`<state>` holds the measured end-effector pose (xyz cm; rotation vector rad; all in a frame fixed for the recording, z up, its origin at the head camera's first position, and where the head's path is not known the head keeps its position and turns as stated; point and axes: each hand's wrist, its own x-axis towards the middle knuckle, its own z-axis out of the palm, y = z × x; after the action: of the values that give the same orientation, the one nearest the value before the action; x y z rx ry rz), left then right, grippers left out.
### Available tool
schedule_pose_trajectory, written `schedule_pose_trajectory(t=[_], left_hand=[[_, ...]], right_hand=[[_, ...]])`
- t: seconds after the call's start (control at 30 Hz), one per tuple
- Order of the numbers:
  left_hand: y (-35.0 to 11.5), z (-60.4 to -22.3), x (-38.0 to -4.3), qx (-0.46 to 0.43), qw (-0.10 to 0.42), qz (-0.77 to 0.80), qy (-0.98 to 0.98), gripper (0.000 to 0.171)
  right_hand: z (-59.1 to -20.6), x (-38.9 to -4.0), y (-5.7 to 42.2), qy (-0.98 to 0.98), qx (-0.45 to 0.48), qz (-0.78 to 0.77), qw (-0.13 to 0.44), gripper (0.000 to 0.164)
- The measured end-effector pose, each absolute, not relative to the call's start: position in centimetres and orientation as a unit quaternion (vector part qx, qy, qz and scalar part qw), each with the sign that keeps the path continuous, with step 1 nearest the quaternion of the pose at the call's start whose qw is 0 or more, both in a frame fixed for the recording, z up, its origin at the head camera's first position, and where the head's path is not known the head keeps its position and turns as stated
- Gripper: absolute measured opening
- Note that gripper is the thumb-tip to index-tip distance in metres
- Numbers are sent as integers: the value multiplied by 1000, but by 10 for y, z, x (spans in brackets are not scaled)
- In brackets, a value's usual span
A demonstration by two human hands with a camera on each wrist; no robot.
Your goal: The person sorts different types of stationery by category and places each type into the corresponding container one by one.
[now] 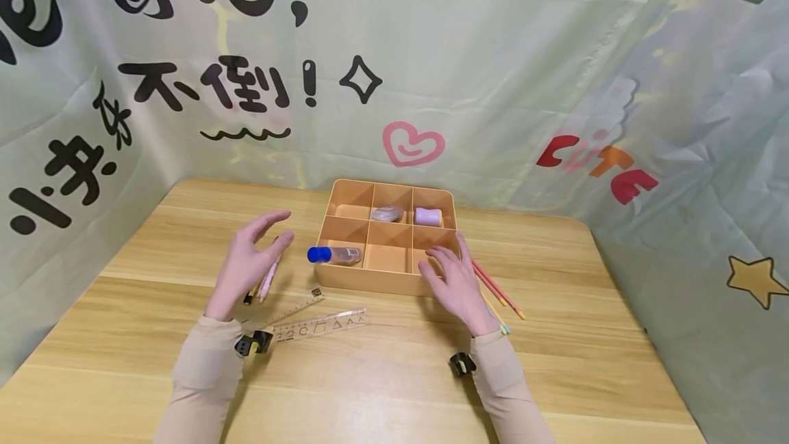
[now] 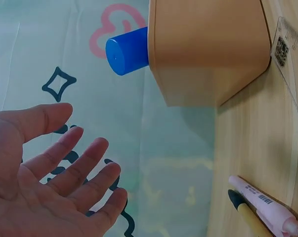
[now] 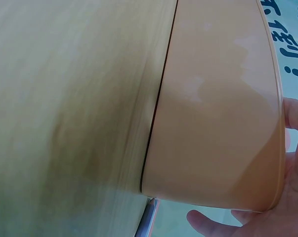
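A tan box (image 1: 370,281) with six compartments stands on the table. My right hand (image 1: 455,286) is at its front right corner, with the fingers loosely spread. Some fingers lie over the front right compartment; at least one shows outside the side wall in the right wrist view. My left hand (image 1: 243,262) hovers left of the box, palm turned inward, fingers spread and holding nothing. Under it lie a pink pen (image 2: 267,202) and a yellow stick with a dark tip (image 2: 247,212). A clear tube with a blue cap (image 1: 320,254) leans in the front left compartment, its cap jutting past the left wall.
Two clear rulers (image 1: 327,324) lie in front of the box. Red pencils (image 1: 496,286) and a blue-tipped pencil (image 1: 504,327) lie at its right. The back compartments hold a lilac cylinder (image 1: 428,216) and a pale translucent item (image 1: 387,214). A printed cloth (image 1: 493,88) hangs behind.
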<state>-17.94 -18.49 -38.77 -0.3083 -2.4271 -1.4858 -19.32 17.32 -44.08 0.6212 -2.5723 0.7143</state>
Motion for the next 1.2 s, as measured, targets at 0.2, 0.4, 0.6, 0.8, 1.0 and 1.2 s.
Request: schedule_pose_trajectory(t=[0.2, 0.4, 0.6, 0.8, 1.0, 1.2], left_hand=[[-181, -388, -180, -121, 135, -511, -840, 44], [-179, -389, -180, -129, 120, -500, -848, 46], [-186, -390, -180, -117, 120, -490, -855, 47], [-195, -390, -180, -114, 117, -477, -864, 48], [-199, -390, -180, -110, 94, -463, -874, 48], [-207, -389, -178, -100, 59, -449, -886, 50]], right_hand=[[-441, -193, 173, -921, 217, 260, 192, 41], [-441, -193, 173, -918, 223, 259, 200, 39], [-441, -193, 173, -919, 222, 257, 199, 39], [-441, -194, 173, -919, 224, 255, 202, 39], [-442, -194, 174, -919, 224, 258, 199, 39], [-440, -193, 173, -921, 222, 256, 195, 39]])
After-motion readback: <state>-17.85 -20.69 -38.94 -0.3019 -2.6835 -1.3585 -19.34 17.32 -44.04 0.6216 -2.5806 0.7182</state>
